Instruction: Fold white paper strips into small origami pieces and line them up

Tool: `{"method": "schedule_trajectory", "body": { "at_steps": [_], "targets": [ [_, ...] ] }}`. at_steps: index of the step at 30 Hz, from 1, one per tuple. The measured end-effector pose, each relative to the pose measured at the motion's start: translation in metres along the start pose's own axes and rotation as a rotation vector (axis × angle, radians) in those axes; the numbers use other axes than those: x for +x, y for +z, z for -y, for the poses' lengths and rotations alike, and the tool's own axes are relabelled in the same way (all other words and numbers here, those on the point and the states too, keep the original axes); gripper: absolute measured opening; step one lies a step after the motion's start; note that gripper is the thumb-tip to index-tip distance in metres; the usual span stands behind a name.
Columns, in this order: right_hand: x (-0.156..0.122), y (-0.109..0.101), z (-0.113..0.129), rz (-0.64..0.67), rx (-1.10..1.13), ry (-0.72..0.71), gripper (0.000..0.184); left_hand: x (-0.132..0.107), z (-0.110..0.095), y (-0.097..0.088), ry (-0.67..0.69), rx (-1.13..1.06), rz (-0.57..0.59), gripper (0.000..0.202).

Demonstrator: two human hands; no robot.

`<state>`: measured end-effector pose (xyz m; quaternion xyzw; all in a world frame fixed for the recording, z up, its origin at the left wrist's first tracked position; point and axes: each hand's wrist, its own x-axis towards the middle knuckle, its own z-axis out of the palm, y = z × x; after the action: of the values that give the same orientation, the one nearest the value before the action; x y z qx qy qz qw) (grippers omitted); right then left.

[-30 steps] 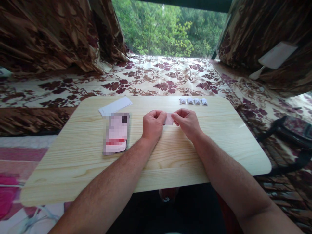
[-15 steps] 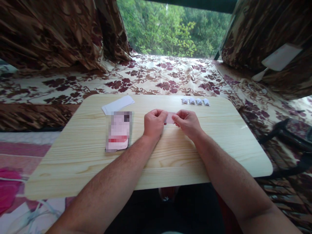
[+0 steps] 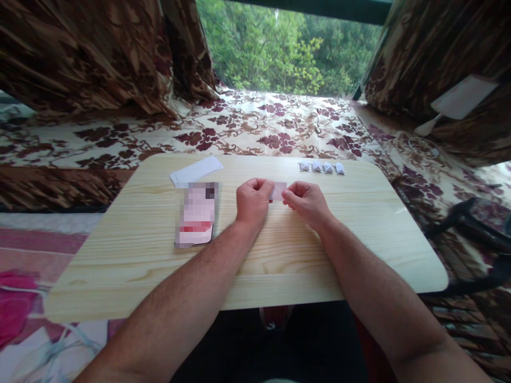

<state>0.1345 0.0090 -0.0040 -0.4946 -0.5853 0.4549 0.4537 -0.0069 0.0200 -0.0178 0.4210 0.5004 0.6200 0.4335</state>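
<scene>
A small piece of white paper point(image 3: 279, 191) is stretched between my two hands above the middle of the wooden table point(image 3: 279, 250). My left hand point(image 3: 254, 199) pinches its left end, and my right hand point(image 3: 303, 198) pinches its right end with thumb and forefinger. The fingers cover both ends of the paper. To the right, near the far edge, stands a row of several small folded paper shapes point(image 3: 322, 168). White paper strips point(image 3: 196, 171) lie at the far left of the table, a little overlapping.
A phone point(image 3: 195, 215), blurred out in part, lies left of my left hand. Behind the table spreads a floral cloth point(image 3: 275, 125) below a window. A white lamp point(image 3: 463, 97) stands at the right, and a black chair-like frame point(image 3: 475, 223) is beside the table.
Both hands keep hold of the paper in nearly the same place. The paper's visible outline now looks straighter and squarer. The whole view has shifted very slightly.
</scene>
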Motion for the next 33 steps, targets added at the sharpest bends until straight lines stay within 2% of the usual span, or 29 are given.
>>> {"method": "schedule_trajectory", "body": {
  "at_steps": [9,17,21,24,29,33],
  "targets": [
    [0.0,0.001,0.002,0.034,-0.026,0.005,0.015,0.0,-0.003,0.0,0.013,0.014,-0.033,0.019],
    [-0.001,-0.002,0.002,0.021,-0.334,-0.086,0.025,0.0,-0.003,0.001,0.011,0.013,-0.054,0.02],
    [-0.004,0.0,0.0,0.057,-0.416,-0.111,0.029,0.007,-0.004,-0.003,-0.012,-0.043,-0.11,0.021],
    [-0.005,0.001,0.002,0.05,-0.348,-0.106,0.024,0.011,-0.004,-0.006,-0.057,-0.085,-0.132,0.02],
    [-0.003,-0.002,0.004,-0.078,-0.117,-0.064,0.02,0.005,-0.004,-0.003,-0.06,-0.1,-0.021,0.022],
    [-0.002,-0.002,0.004,-0.131,0.014,-0.057,0.017,-0.001,-0.003,0.0,-0.043,-0.049,0.041,0.024]
  ]
}}
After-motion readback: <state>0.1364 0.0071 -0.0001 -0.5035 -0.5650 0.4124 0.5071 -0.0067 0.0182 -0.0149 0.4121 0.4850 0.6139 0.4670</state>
